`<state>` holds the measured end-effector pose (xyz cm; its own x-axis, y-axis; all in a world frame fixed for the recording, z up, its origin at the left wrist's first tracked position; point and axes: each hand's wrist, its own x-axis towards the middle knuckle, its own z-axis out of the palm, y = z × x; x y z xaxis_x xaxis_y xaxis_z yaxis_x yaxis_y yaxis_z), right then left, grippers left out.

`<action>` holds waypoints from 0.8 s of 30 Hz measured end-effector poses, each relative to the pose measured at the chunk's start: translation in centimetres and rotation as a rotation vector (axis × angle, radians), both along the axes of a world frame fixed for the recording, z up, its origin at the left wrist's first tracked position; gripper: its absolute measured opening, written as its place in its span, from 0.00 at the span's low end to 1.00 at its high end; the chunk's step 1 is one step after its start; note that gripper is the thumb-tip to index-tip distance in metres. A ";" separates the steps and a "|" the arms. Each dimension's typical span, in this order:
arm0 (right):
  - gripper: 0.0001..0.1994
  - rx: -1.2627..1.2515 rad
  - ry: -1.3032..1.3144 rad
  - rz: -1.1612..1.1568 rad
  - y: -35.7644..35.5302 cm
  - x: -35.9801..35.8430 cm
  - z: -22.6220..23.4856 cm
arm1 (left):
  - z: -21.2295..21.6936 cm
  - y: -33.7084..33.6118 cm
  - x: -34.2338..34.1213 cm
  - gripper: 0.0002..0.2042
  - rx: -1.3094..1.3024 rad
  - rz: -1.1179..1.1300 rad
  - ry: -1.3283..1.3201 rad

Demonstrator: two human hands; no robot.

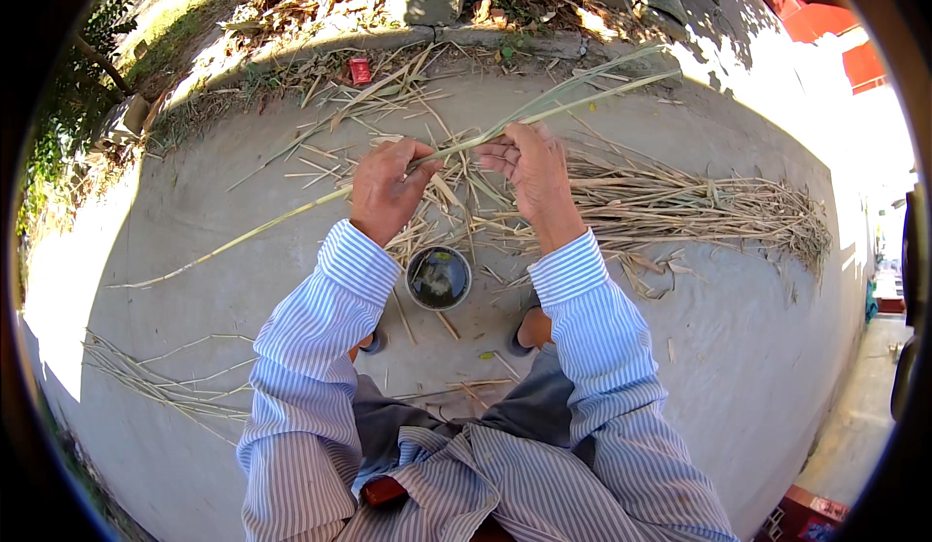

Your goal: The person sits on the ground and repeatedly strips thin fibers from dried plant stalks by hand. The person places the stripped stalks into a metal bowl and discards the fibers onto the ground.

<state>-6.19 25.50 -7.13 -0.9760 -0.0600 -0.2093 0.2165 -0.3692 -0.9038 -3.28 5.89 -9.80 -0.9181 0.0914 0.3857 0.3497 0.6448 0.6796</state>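
A long pale-green plant stalk [291, 214] with a leafy end [582, 84] runs slantwise from the lower left to the upper right. My left hand [386, 185] is closed around its middle. Close by on the right, my right hand [532, 173] pinches the same stalk between thumb and fingers where the leaf parts from it. Under both hands lie cut straw pieces and leaf scraps [442, 197]. A round bowl [439, 278] of dark liquid stands on the floor between my forearms, with something pale in it.
A big bundle of dry stalks [699, 207] lies to the right on the concrete floor [738, 348]. Several thin peeled stalks [165, 377] lie at the left. A small red packet [360, 69] is near the far kerb [485, 37], with dry leaves beyond it.
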 end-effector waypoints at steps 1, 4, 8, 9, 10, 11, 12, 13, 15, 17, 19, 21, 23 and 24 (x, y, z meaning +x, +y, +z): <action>0.12 0.003 0.001 0.001 -0.1 0.0 -0.2 | -0.3 0.0 0.0 0.09 0.079 0.020 -0.047; 0.12 0.023 0.012 0.005 -0.1 0.0 -0.4 | -0.9 0.1 -0.2 0.10 0.355 0.075 -0.208; 0.13 0.010 -0.012 0.024 0.1 -0.1 -0.4 | 0.4 -0.7 -1.0 0.11 0.495 0.123 -0.314; 0.13 -0.007 -0.030 0.034 0.2 -0.2 -0.3 | 1.0 -0.9 -1.1 0.12 0.451 0.130 -0.295; 0.13 -0.010 -0.020 0.016 0.3 -0.2 -0.3 | 1.2 -1.0 -1.1 0.12 0.334 0.091 -0.233; 0.13 -0.013 -0.011 -0.002 0.4 -0.2 -0.3 | 1.3 -1.1 -1.1 0.13 0.217 0.053 -0.171; 0.14 -0.018 -0.002 -0.020 0.6 -0.2 -0.3 | 1.4 -1.2 -1.0 0.13 0.097 0.014 -0.109; 0.14 -0.027 0.004 -0.023 1.0 -0.3 -0.5 | 1.3 -2.1 -0.9 0.13 -0.007 -0.044 -0.137; 0.14 -0.044 0.017 -0.033 1.9 -0.8 -0.6 | 0.8 -4.7 -1.0 0.14 -0.216 -0.164 -0.194; 0.14 -0.027 0.007 -0.060 2.3 -1.0 -0.4 | 0.1 -5.6 -1.1 0.11 -0.103 -0.154 -0.218; 0.14 -0.021 -0.001 -0.065 2.6 -1.2 -0.5 | 0.0 -5.6 -0.8 0.09 0.074 -0.122 -0.320; 0.14 -0.029 -0.001 -0.045 2.7 -1.4 -0.7 | -0.2 -5.8 -1.0 0.09 0.242 -0.128 -0.443; 0.14 -0.026 0.025 -0.001 2.9 -1.5 -0.7 | -0.1 -6.0 -1.0 0.09 0.388 -0.124 -0.550; 0.14 -0.024 0.037 0.016 2.9 -1.4 -0.6 | 0.2 -6.0 -1.0 0.08 0.448 -0.123 -0.599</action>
<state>-7.57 28.40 -7.69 -0.9819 -0.0803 -0.1713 0.1891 -0.3876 -0.9022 -4.30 -0.07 -9.61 -0.9757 0.1584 -0.1516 -0.1103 0.2428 0.9638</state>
